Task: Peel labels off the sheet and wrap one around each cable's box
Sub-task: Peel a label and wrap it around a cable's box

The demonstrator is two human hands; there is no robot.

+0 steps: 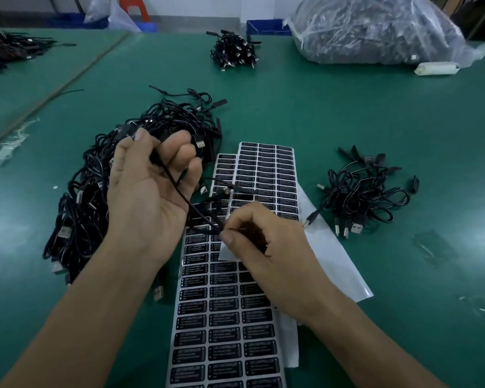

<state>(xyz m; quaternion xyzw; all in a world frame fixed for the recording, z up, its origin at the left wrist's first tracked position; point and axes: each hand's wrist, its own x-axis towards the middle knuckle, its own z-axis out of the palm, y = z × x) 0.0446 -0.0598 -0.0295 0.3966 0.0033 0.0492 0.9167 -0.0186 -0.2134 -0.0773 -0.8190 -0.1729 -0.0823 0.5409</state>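
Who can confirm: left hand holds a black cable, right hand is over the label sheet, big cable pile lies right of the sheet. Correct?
One error: in the head view the big cable pile lies left of the label sheet; only a smaller bundle lies right. The rest holds.

Long white sheet of black labels in 3 columns, flat on the green surface, printed LED CONTROLLER; 2nd sheet just beyond. Above them, thin black cable, gripped by left hand, lower end pinched by right hand. Tangled cable pile left, smaller pile right, both black.
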